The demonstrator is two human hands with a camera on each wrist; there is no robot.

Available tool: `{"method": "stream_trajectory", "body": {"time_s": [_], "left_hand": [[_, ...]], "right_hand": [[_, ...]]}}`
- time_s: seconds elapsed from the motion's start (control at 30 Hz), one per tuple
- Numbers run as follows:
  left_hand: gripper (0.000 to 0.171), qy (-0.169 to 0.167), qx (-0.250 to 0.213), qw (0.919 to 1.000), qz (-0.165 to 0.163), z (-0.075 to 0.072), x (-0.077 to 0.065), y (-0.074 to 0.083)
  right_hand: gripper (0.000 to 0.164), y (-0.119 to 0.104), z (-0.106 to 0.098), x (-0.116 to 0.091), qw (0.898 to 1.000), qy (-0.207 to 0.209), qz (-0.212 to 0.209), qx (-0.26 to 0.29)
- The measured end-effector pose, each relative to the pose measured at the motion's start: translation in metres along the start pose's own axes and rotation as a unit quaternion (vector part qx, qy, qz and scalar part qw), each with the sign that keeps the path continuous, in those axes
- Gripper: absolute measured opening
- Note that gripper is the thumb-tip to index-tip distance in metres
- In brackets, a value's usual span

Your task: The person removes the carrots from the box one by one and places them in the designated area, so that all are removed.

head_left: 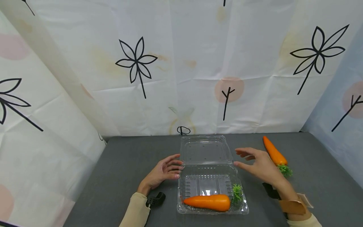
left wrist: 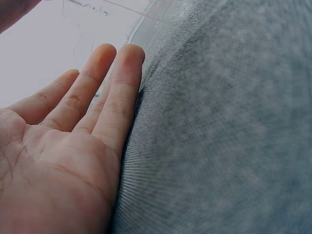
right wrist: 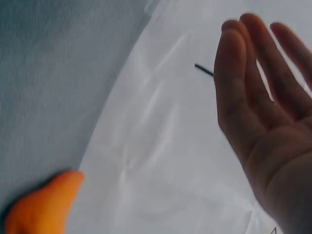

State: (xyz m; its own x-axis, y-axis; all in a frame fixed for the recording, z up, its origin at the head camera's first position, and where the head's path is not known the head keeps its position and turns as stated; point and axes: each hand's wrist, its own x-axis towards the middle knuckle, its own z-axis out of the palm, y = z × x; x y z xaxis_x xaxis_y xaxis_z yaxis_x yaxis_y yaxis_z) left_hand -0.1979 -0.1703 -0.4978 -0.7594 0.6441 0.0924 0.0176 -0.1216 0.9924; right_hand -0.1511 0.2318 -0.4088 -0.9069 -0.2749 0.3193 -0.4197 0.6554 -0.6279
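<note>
A clear plastic clamshell box (head_left: 195, 186) lies on the grey table with its lid (head_left: 205, 149) folded back toward the wall. Inside its front part rests an orange carrot (head_left: 210, 201), green top to the right. My left hand (head_left: 164, 171) is at the box's left side, fingers extended with the tips right at the hinge edge. On the other side my right hand (head_left: 259, 164) hovers beside the hinge, fingers loosely extended and nothing in them. A second carrot (head_left: 274, 153) lies on the table just beyond the right hand, its green top (head_left: 284, 170) partly behind the wrist.
A white cloth backdrop (head_left: 181, 78) with line-drawn flowers rises behind the table (head_left: 136, 157) and along both sides. Dark wrist cameras sit on both wrists, with a brown strap (head_left: 292, 207) on the right one.
</note>
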Motion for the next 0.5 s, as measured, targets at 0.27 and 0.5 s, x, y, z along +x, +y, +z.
{"method": "stream_trajectory", "body": {"time_s": [0.27,0.5], "left_hand": [[0.081,-0.001,0.000,1.0000,0.001,0.000,0.000,0.000],[0.081,-0.001,0.001,1.0000,0.001,0.000,0.000,0.001]], "right_hand": [[0.043,-0.006,0.017,0.000,0.985,-0.138,-0.048,0.096],[0.053,-0.018,0.027,-0.001,0.961,-0.240,-0.044,0.133]]}}
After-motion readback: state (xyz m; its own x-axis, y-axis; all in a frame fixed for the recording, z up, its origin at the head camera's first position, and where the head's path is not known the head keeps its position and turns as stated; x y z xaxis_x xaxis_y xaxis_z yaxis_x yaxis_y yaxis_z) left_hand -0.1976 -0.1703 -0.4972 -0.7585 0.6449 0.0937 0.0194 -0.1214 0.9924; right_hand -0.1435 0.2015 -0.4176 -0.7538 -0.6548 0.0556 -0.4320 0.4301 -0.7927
